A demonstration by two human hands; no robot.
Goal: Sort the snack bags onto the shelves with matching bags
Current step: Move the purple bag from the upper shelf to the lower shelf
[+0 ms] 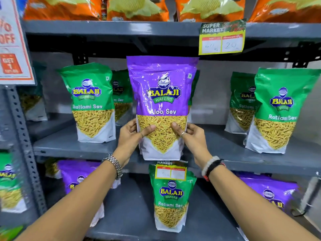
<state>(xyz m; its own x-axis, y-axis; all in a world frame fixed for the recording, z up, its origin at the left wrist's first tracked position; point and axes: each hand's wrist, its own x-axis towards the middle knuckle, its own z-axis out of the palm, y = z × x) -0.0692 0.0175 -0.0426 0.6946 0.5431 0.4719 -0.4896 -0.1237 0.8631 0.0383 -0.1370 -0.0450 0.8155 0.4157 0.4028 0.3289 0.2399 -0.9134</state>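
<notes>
We see an evenly and brightly lit scene, with saturated colours and light that seems to come from above and in front. Glare streaks run across the glossy upper part of the purple Aloo Sev bag point(162, 94), and softer sheen lies on the green Ratlami Sev bag point(90, 100) to its left. Deep shadow fills the underside of the upper shelf point(121, 29), and the bags at the back of the middle shelf point(73, 145) sit dim. The centre is sharp; lettering there reads cleanly. Toward the edges we find blur and wide-angle bending: the sale poster point(12, 42) smears, and the perforated upright point(22, 136) leans.
</notes>
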